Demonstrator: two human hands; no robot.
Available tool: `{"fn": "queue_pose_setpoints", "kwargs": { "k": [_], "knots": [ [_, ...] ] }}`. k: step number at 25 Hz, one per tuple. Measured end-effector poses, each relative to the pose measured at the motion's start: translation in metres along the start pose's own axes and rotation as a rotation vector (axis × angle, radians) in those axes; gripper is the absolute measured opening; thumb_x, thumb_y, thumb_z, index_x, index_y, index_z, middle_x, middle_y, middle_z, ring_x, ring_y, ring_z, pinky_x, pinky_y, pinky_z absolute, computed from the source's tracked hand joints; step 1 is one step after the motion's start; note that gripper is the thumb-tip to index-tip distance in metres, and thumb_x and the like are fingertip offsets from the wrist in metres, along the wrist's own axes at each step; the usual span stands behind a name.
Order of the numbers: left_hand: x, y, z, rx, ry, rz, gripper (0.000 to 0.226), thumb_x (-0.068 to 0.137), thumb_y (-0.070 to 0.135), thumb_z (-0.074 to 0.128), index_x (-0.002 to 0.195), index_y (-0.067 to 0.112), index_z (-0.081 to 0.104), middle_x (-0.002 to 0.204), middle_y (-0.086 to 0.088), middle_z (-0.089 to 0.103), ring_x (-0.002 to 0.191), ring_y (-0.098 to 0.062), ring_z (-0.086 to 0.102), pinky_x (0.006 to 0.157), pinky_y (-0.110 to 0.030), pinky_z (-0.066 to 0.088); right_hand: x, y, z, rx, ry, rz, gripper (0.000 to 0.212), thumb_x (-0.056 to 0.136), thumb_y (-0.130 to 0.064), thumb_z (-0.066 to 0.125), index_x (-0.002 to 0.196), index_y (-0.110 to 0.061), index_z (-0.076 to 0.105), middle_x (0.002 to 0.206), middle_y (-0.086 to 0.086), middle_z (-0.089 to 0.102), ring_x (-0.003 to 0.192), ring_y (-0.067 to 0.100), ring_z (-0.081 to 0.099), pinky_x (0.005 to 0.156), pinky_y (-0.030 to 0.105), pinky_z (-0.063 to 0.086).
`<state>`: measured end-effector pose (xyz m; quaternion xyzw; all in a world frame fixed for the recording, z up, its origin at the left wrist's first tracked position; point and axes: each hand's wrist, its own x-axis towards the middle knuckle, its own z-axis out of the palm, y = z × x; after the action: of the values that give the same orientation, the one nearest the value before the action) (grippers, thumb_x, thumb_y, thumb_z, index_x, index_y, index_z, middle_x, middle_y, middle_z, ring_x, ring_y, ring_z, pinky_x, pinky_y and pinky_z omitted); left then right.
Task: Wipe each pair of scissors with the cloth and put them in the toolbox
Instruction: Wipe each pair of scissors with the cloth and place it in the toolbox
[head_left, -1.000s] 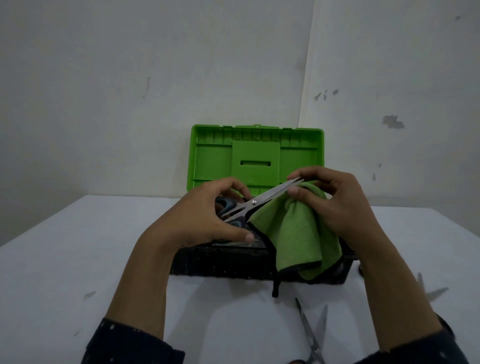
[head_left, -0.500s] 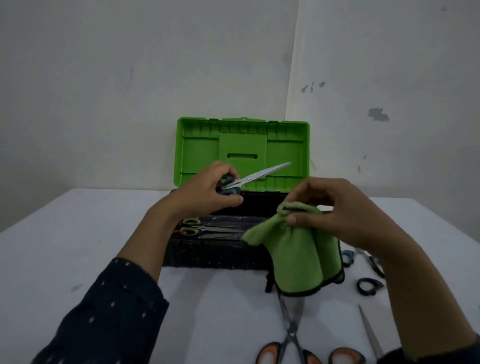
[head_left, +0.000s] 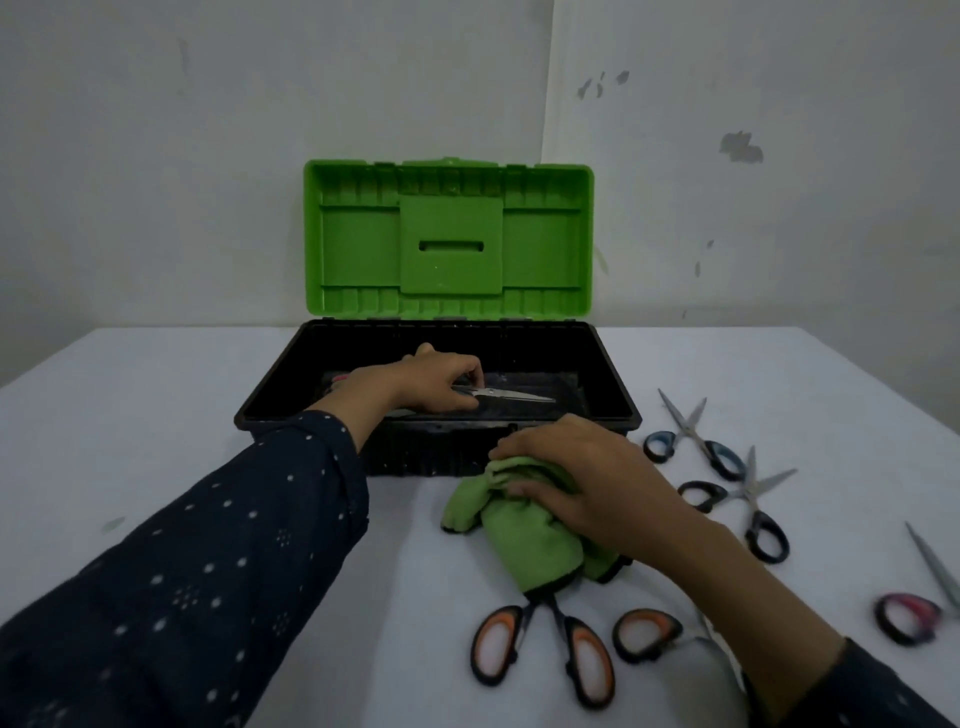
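Half a second ago the left hand (head_left: 431, 384) held the scissors (head_left: 511, 396) up before the green lid (head_left: 358, 249); now it is down inside the black toolbox (head_left: 415, 452), fingers curled round the handles, blades low and pointing right. The right hand (head_left: 597, 483), earlier pinching the cloth (head_left: 524, 540) in the air, now grips it bunched on the table (head_left: 156, 415), just in front of the toolbox.

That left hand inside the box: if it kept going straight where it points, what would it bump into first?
Probably the right end wall of the toolbox. The left hand points rightwards inside the box, and the tip of the scissors it grips would touch before the fingers. Depth is unclear.
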<state>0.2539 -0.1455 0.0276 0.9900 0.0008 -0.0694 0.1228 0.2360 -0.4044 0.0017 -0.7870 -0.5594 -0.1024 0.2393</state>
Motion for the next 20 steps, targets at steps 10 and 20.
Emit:
{"fn": "queue_pose_setpoints", "kwargs": {
  "k": [10,20],
  "knots": [
    [0.015,-0.009,0.007,0.136,0.006,0.054,0.047,0.088,0.042,0.064,0.131,0.025,0.054,0.123,-0.008,0.053,0.115,-0.025,0.051,0.096,-0.034,0.041,-0.004,0.004,0.004,-0.017,0.065,-0.015,0.035,0.092,-0.048,0.055,0.124,-0.035,0.064,0.112,-0.016,0.065,0.102,0.007,0.060,0.080,0.030,0.054],
    [-0.086,-0.016,-0.037,-0.315,0.537,0.043,0.022,0.089,0.027,0.067,0.110,0.023,0.067,0.096,0.006,0.069,0.082,-0.007,0.066,0.073,-0.019,0.051,0.050,-0.073,-0.036,-0.003,0.092,-0.175,0.029,0.088,-0.032,0.064,0.115,-0.024,0.072,0.104,-0.005,0.072,0.095,0.017,0.066,0.080,0.040,0.055]
  ]
}}
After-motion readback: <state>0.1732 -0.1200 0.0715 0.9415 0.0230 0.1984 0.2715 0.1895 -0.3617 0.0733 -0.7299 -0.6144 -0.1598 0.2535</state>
